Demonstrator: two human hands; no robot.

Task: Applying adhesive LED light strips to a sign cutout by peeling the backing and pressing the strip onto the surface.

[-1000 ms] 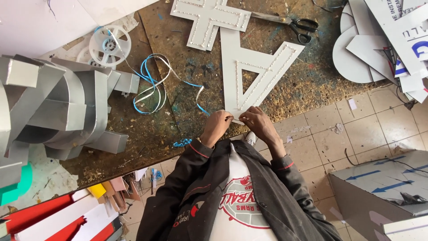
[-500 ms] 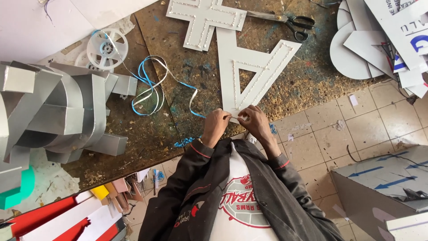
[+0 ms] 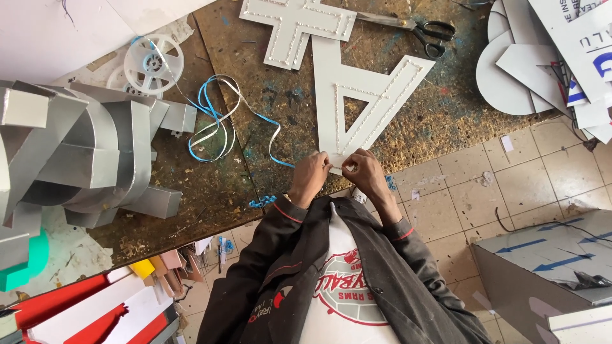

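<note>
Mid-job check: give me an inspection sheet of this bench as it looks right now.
Surface: worn brown bench top, speckled with scraps.
Job's things: white triangular sign letter; its near tip sits under both hands.
Clutter: white cross-shaped piece, scissors, silver metal letter shells, white reel, white panel offcuts.
Grippers: left hand and right hand pinch at the letter's tip.
Cables: blue and white strip, loosely coiled.
Surroundings: tiled floor, grey box.
</note>
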